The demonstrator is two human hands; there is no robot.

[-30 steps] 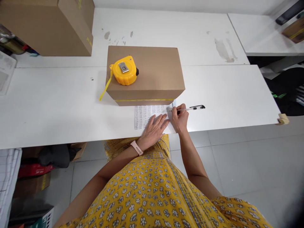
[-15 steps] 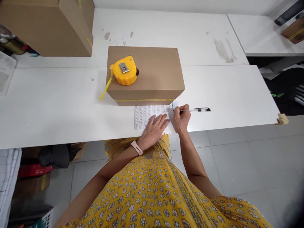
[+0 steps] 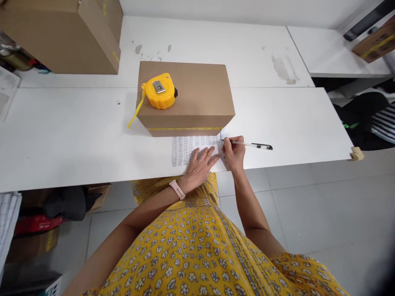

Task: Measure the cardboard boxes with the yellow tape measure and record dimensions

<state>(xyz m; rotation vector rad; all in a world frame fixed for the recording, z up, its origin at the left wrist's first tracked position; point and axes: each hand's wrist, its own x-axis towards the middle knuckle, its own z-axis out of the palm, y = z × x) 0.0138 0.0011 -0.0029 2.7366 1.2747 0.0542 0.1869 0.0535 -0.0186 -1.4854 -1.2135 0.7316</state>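
My left hand (image 3: 200,165) lies flat with fingers spread on a sheet of paper (image 3: 188,148) full of handwritten rows, near the table's front edge. My right hand (image 3: 233,153) pinches a pen (image 3: 251,144), whose tip touches the sheet's right part. Directly behind the paper stands a closed cardboard box (image 3: 191,96) sealed with yellow tape. A yellow tape measure (image 3: 159,90) rests on the box's left top, its strap hanging over the left side.
A white table (image 3: 77,135) carries everything, with a second white surface (image 3: 216,45) behind it. A larger cardboard box (image 3: 64,35) stands at the back left. Another desk with a box (image 3: 372,41) is at the far right. Boxes and bags sit under the table at left.
The pen has swung slightly and its tip shifted a little on the sheet. The view has shifted a little. My left hand stays flat on the paper.
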